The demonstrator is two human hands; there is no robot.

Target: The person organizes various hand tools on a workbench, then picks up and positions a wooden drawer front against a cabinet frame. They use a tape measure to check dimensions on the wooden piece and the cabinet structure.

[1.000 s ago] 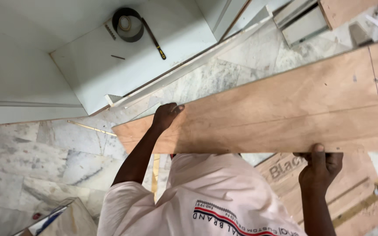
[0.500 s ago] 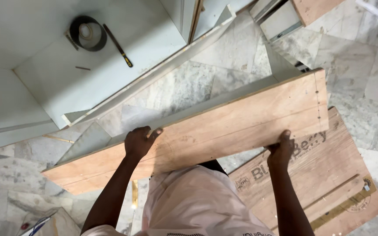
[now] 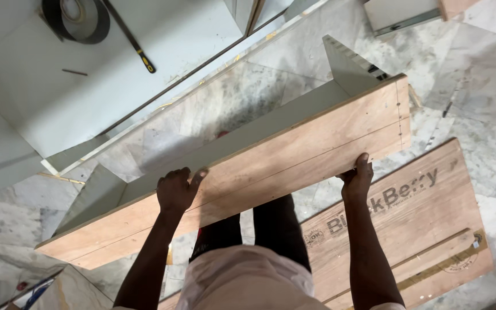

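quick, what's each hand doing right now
Left hand: flat, fingers spread on the plywood panel.
Right hand: closed on the panel's near edge.

Both your bare arms reach forward and down from the bottom of the view, elbows low, forearms running up and slightly inward toward each other. Your left hand lies palm down, fingers spread flat and pointing ahead, the index finger stretched out to the right of the rest, the wrist bent back a little. Your right hand is turned on edge, fingers curled under and hidden, the thumb pressed on top and pointing forward, the wrist straight in line with the forearm. The two hands sit well apart.
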